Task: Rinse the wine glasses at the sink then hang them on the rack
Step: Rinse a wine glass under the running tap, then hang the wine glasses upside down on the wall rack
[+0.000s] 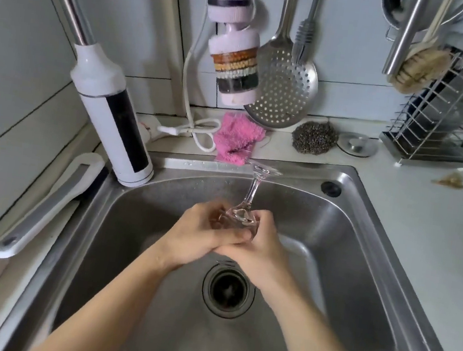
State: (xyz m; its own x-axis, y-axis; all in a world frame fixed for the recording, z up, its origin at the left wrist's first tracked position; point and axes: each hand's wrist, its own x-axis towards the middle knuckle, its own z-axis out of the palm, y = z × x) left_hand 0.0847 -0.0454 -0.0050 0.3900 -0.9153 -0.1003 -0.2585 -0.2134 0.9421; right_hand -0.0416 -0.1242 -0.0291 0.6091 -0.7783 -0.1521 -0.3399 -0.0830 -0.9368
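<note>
A clear wine glass is held over the middle of the steel sink, its stem and foot pointing up and away from me. My left hand and my right hand both curl round its bowl from either side, fingers meeting beneath it. The bowl is mostly hidden between my hands. The filter tap head hangs above the back of the sink; I cannot tell whether water runs. A wire rack stands on the counter at the upper right.
The drain lies just below my hands. A white tap body stands at the sink's back left. A pink cloth, a steel scourer, a sink plug and a hanging slotted ladle line the back edge.
</note>
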